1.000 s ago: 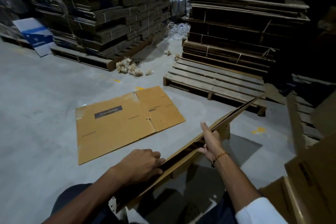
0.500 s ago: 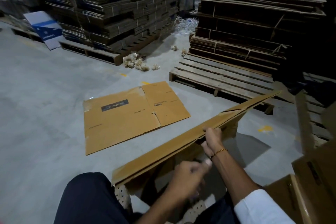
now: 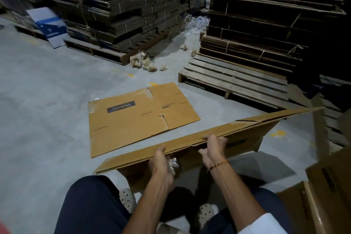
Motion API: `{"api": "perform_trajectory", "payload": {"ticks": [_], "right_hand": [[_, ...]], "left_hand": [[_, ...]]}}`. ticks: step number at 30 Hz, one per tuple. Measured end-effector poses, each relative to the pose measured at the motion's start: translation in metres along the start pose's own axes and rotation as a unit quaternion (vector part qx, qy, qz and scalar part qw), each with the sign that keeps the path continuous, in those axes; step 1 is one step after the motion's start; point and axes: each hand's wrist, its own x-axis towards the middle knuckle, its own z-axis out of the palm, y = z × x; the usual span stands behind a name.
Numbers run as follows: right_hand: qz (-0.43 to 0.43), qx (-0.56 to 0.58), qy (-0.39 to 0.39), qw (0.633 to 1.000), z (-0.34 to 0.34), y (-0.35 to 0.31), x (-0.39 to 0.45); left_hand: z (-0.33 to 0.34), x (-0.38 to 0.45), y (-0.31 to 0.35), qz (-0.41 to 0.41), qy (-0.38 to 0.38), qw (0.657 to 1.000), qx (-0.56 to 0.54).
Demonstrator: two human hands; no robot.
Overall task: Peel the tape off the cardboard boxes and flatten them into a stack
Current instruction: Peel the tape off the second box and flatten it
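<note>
Cardboard box, collapsed nearly flat, hangs edge-up over the person's knees, the left hand pinching its near edge with crumpled clear tape bunched in the palm, the right hand curled over the top edge. Just beyond it a flattened box marked Crompton lies on the concrete floor. Farther off, a bare wooden pallet and bundled cardboard stacks stand

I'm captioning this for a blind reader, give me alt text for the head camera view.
A seated person's left hand and right hand grip the near edge of a collapsed cardboard box held above their knees. A flattened Crompton box lies on the concrete floor ahead, with bundled cardboard stacked on wooden pallets behind.
</note>
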Motion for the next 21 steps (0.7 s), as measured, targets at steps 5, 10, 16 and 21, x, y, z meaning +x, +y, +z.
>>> {"api": "perform_trajectory", "payload": {"ticks": [5,10,16,21], "right_hand": [[0.031,-0.01,-0.011,0.999,-0.013,-0.022,0.004],[0.064,-0.019,-0.004,0.998,-0.023,-0.041,0.023],[0.004,-0.039,-0.038,0.999,0.014,-0.064,0.023],[0.028,-0.025,-0.114,0.993,0.081,-0.07,0.034]], "left_hand": [[-0.013,0.032,0.02,-0.058,-0.096,0.994,0.001],[-0.025,0.036,0.031,-0.065,-0.122,0.99,0.011],[-0.023,0.03,0.075,-0.018,-0.153,0.988,-0.011],[-0.027,0.054,0.139,0.06,-0.135,0.987,0.069]]}}
